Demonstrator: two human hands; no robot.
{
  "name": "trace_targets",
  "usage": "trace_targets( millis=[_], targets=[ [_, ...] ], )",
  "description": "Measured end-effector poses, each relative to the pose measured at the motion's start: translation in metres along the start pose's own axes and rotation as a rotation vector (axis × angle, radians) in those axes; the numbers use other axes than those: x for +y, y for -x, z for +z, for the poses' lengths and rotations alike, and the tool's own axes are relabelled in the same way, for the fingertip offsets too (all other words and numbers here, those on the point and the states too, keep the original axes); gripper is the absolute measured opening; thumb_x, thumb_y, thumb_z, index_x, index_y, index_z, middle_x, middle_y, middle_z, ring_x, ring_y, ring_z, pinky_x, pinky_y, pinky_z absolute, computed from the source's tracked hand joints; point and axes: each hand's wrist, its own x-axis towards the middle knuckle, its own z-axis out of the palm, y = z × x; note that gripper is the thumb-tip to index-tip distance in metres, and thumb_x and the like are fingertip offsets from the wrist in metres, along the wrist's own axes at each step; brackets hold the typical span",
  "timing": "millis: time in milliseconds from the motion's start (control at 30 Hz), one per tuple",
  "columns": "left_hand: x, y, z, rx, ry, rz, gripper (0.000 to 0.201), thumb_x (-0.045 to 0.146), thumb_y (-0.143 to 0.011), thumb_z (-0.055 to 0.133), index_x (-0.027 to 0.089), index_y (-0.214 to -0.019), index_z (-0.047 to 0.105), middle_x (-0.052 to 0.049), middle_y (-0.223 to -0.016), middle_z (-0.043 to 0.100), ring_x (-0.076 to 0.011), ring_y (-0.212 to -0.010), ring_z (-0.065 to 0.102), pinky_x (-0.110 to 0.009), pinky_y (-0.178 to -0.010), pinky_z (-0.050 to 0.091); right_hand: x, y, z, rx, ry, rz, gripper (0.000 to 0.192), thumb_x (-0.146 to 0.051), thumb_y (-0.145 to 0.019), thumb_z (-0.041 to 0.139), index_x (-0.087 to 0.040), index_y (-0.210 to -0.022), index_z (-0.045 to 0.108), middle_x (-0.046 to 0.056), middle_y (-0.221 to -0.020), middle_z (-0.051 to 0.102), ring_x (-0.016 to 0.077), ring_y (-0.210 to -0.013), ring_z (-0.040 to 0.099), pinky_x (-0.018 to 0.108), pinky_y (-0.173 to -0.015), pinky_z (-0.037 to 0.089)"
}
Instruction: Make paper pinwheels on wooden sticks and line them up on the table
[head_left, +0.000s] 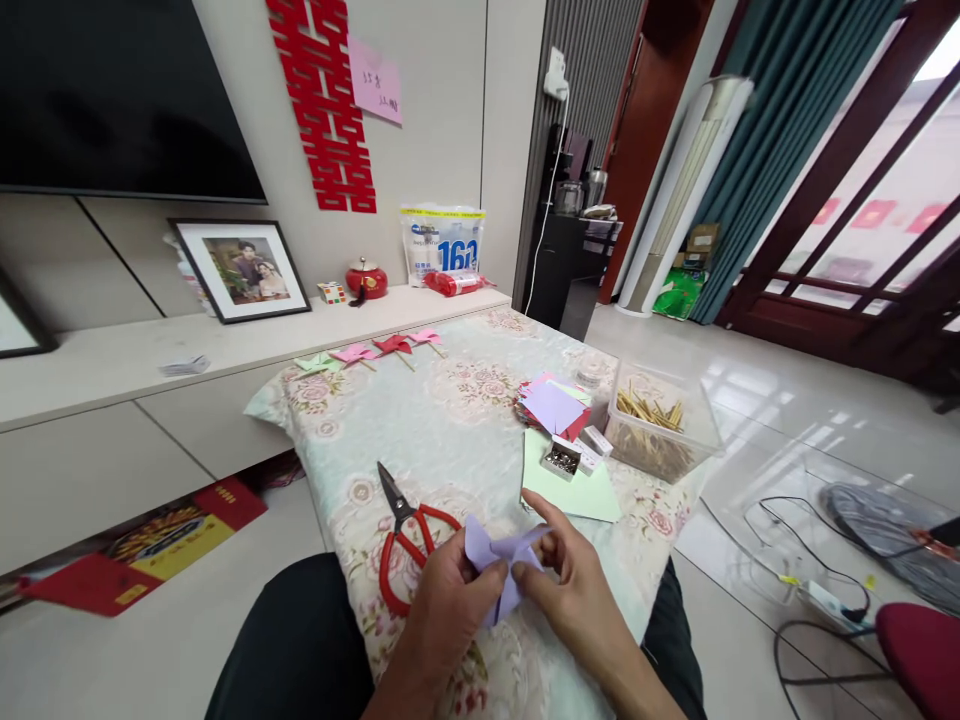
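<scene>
Hands (450,592) (576,582) in a double pinch on folded purple paper (480,543), thumbs (491,580) close, right forefinger (547,509) outstretched

The bag (444,243) reads "160" in blue. On the pink note (375,82), handwriting looks like "35", the rest unclear. The red cutout (328,105) shows 喜 characters.

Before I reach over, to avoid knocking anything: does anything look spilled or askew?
Nothing looks spilled. The colored paper pile looks askew: its edges jut out at different angles, behind the open box of small metal pieces.
</scene>
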Motion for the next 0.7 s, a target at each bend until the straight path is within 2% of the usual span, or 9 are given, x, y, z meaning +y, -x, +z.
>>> trace_targets(
  millis=[100,200,267,333,467,567,700],
  targets=[
    [-0.004,-0.008,0.000,-0.021,-0.005,-0.017,0.025,0.029,-0.060,0.079,0.013,-0.077,0.072,-0.004,-0.064,0.071,-0.0169,-0.056,0.060,-0.025,-0.054,0.045,-0.007,-0.004,-0.002,0.012,0.130,-0.025,0.070,-0.017,-0.077,0.060,-0.018,-0.146,0.047,-0.007,-0.068,0.048,0.0139,-0.064,0.049,0.026,-0.062,0.038],
    [-0.003,-0.014,0.002,-0.012,0.016,-0.031,0.026,0.030,-0.059,0.081,0.012,-0.076,0.072,-0.004,-0.065,0.071,-0.0181,-0.058,0.062,-0.026,-0.055,0.046,-0.016,-0.010,-0.010,-0.026,0.219,-0.068,0.063,-0.020,-0.077,0.063,-0.017,-0.140,0.054,-0.004,-0.072,0.057,0.0161,-0.068,0.055,0.028,-0.065,0.042],
    [-0.001,-0.019,0.006,0.001,0.086,-0.052,0.031,0.032,-0.060,0.081,0.011,-0.081,0.073,-0.005,-0.069,0.074,-0.0197,-0.061,0.064,-0.027,-0.058,0.047,-0.022,-0.017,-0.021,-0.065,0.239,-0.104,0.051,-0.029,-0.080,0.066,-0.017,-0.130,0.061,0.001,-0.082,0.066,0.0187,-0.076,0.061,0.030,-0.071,0.046],
    [0.000,-0.026,0.013,0.031,0.158,-0.055,0.034,0.032,-0.061,0.080,0.011,-0.087,0.074,-0.006,-0.072,0.075,-0.0199,-0.063,0.064,-0.027,-0.060,0.048,-0.027,-0.029,-0.036,-0.036,0.281,-0.133,0.038,-0.038,-0.087,0.062,-0.017,-0.119,0.067,0.006,-0.096,0.072,0.0214,-0.084,0.066,0.032,-0.075,0.049],
    [0.000,-0.043,0.032,0.084,0.369,0.029,0.034,0.030,-0.061,0.079,0.013,-0.089,0.072,-0.003,-0.075,0.075,-0.0186,-0.068,0.064,-0.027,-0.066,0.049,-0.029,-0.060,-0.065,0.152,0.693,-0.246,0.028,-0.033,-0.096,0.051,-0.019,-0.098,0.074,0.008,-0.096,0.075,0.0222,-0.086,0.068,0.031,-0.077,0.049],
    [-0.003,-0.052,0.040,0.119,0.476,-0.004,0.034,0.030,-0.060,0.078,0.015,-0.089,0.070,-0.002,-0.074,0.075,-0.0198,-0.070,0.066,-0.029,-0.069,0.050,-0.027,-0.080,-0.076,0.153,1.041,-0.260,0.026,-0.021,-0.096,0.048,-0.018,-0.093,0.074,0.007,-0.093,0.074,0.0202,-0.085,0.068,0.027,-0.075,0.046],
    [-0.010,-0.056,0.037,0.162,0.467,-0.004,0.034,0.030,-0.058,0.080,0.015,-0.087,0.071,-0.002,-0.075,0.075,-0.0194,-0.070,0.065,-0.029,-0.070,0.050,-0.024,-0.095,-0.077,0.135,1.202,-0.217,0.025,-0.013,-0.093,0.050,-0.019,-0.090,0.075,0.008,-0.089,0.072,0.0208,-0.079,0.066,0.027,-0.068,0.040]
  ],
)
